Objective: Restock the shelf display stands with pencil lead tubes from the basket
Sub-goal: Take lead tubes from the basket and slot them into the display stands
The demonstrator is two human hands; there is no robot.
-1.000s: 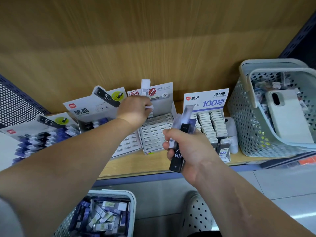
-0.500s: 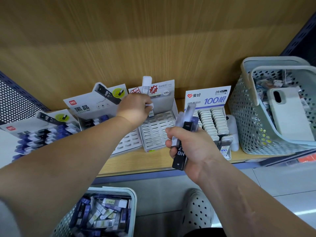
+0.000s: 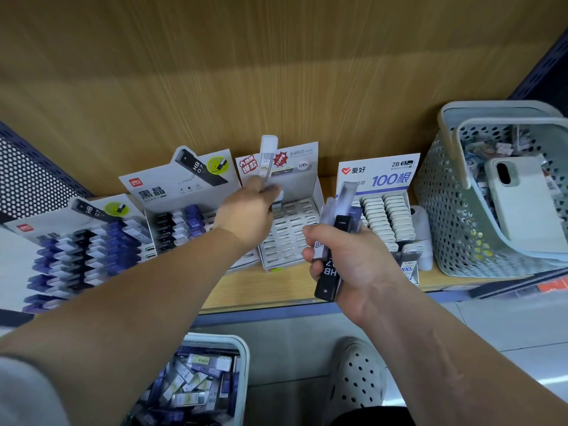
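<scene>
My left hand (image 3: pixel 247 212) reaches over the middle white display stand (image 3: pixel 292 238) and pinches a small white-capped lead tube (image 3: pixel 278 198) at its top rows. My right hand (image 3: pixel 347 259) grips a bundle of lead tubes (image 3: pixel 333 259), black, clear and purple, marked HB, in front of the 2B 100 stand (image 3: pixel 384 216). Two stands to the left (image 3: pixel 181 222) (image 3: pixel 83 250) hold black, white and purple tubes. A basket (image 3: pixel 242 358) with several loose tubes sits on the floor below.
A pale perforated basket (image 3: pixel 455 210) stands at the shelf's right end with a phone (image 3: pixel 528 204) and small items inside. A white roll (image 3: pixel 422 229) stands beside the 2B stand. A perforated clog (image 3: pixel 358 373) is on the floor. Wood panel backs the shelf.
The view has shifted slightly. My left hand stays at the middle stand with the small tube, moving a little. My right hand keeps its bundle of tubes.
</scene>
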